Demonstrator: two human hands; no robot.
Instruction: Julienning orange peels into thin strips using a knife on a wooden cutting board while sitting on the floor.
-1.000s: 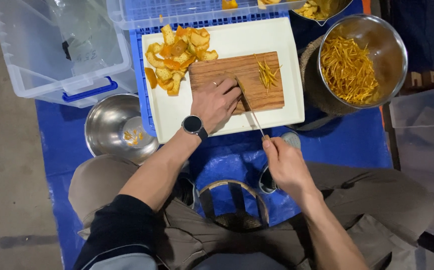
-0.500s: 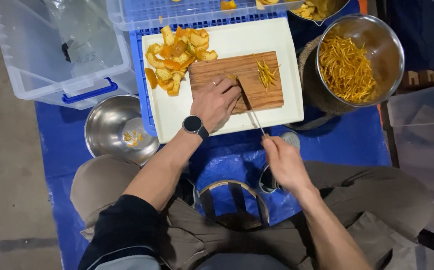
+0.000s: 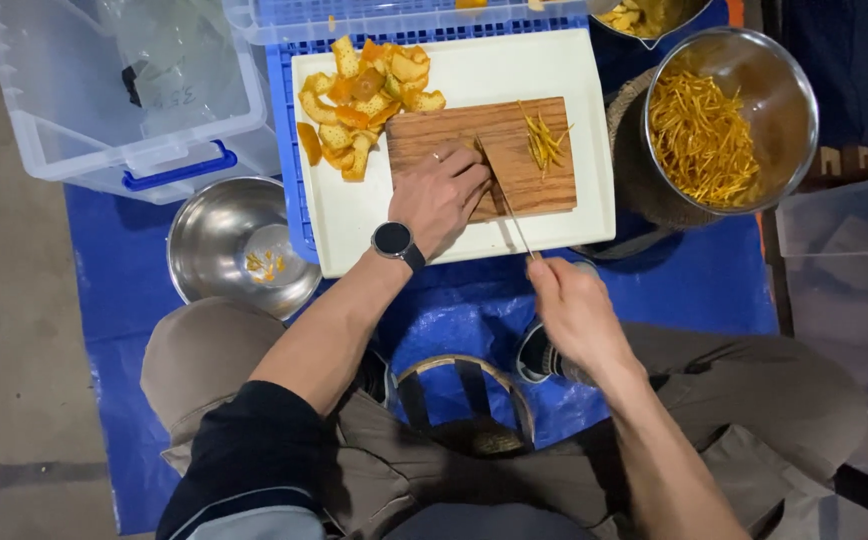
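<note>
My left hand (image 3: 441,193) lies on a wooden cutting board (image 3: 534,185), fingers curled over something small that I cannot make out, right beside the blade. My right hand (image 3: 574,310) grips the handle of a knife (image 3: 504,195) whose blade slants across the board next to my left fingers. A small heap of thin orange peel strips (image 3: 544,140) lies on the board's far right. A pile of orange peel pieces (image 3: 364,95) rests on the white tray (image 3: 574,70) left of the board. A watch sits on my left wrist.
A large steel bowl (image 3: 784,80) full of peel strips stands to the right. A smaller steel bowl (image 3: 219,235) with a few scraps sits on the blue tarp (image 3: 114,250) at left. A clear plastic bin (image 3: 64,100) is far left. My knees are below.
The hands and knife hold nearly the same pose; the knife blade has shifted slightly against my left fingers on the board.
</note>
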